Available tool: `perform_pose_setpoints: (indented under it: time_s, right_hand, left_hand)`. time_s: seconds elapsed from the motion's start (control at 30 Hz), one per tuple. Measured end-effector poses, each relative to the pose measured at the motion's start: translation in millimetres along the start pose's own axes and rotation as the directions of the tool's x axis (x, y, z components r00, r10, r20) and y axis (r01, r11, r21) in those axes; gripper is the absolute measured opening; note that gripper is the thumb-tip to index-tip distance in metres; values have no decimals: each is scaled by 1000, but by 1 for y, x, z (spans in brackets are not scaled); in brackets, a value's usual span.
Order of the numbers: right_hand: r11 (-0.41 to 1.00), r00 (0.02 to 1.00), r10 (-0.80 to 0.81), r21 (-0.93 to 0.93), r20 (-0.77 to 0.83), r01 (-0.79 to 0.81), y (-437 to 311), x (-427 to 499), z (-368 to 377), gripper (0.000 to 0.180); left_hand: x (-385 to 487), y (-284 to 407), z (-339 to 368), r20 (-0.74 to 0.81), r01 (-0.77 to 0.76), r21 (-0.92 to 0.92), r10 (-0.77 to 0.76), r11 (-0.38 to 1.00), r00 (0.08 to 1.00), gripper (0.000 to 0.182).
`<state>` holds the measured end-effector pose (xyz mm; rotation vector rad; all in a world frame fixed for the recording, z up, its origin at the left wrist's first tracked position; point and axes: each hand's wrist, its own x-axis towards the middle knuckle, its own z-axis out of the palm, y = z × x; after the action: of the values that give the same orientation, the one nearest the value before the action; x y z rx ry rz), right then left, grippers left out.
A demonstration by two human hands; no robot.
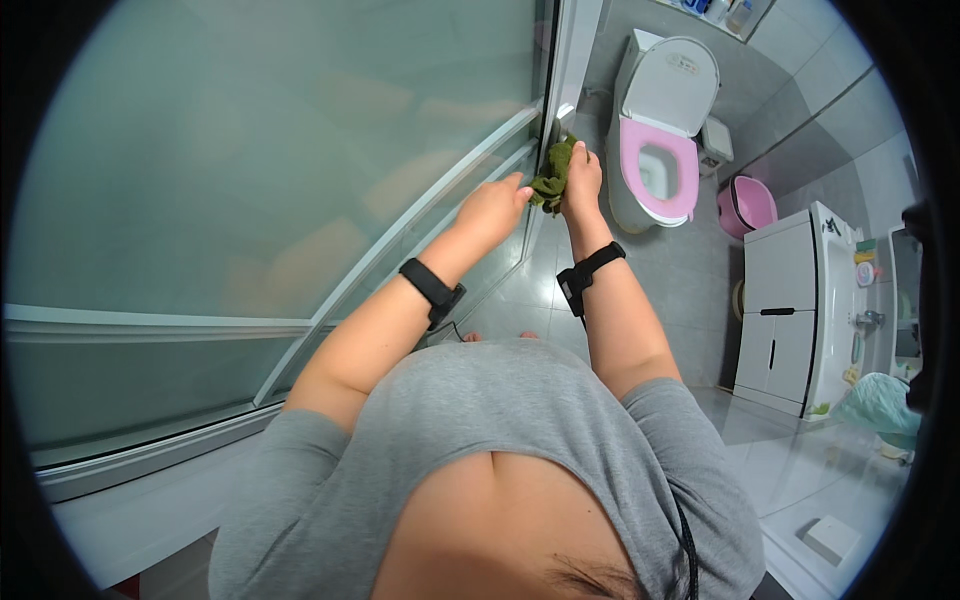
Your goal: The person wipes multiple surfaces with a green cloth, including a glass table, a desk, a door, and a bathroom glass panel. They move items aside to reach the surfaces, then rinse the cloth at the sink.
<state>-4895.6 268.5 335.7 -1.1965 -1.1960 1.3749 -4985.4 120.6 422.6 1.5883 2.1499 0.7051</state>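
A bunched dark green cloth [555,174] hangs in front of me, beside the vertical edge of the frosted glass door [450,67]. My right hand [583,180] grips it from the right, with the thumb on top. From the left, my left hand [491,210] reaches to the cloth's lower left edge. Its thumb tip meets the fabric there, but whether the fingers close on it is hidden. Behind the cloth, part of a metal fitting [562,120] shows at the door's edge.
A toilet [634,214] with raised lid and pink seat cover [637,157] stands ahead right. Beyond it are a lidded bin [716,142] and a pink bucket [756,201]. A white washbasin cabinet [780,277] is at the right. Pale metal rails [420,232] cross the glass.
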Motion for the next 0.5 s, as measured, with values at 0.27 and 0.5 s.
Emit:
perform_pose_setpoints:
  time_s: [0.27,0.5]
  right_hand:
    - [358,602,193,516,775,-779,16,50,-9,26]
    - [451,921,204,803,332,-389,27,-35,31,41]
  left_hand:
    - [14,-1,34,-49,-59,16,60,998,997,24]
    - [23,-22,31,-124,-60,33,63,998,990,17]
